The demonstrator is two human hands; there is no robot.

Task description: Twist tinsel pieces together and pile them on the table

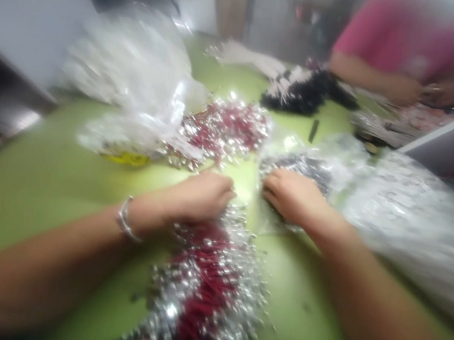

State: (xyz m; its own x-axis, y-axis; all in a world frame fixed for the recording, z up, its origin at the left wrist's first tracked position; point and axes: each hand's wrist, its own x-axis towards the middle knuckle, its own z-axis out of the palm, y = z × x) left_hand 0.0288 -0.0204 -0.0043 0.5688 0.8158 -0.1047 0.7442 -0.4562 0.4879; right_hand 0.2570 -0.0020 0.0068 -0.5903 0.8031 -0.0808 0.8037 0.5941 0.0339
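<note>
A long pile of small dark red pieces with shiny silvery ends (211, 284) lies on the green table in front of me. At its far end is my left hand (208, 197), its fingers curled together; anything between them is too small and blurred to make out. My right hand (290, 194) rests over a clear plastic bag with dark pieces (310, 168), fingers bent down onto it and their tips partly hidden. Beyond both hands sits a second heap of red and silvery pieces (235, 124).
A big clear plastic bag (135, 66) stands at the back left, beside a yellow item (127, 158). Black and white bundles (297, 91) lie farther back. More plastic bags (413, 209) cover the right. A person in a pink top (408, 38) works across the green table (31, 182).
</note>
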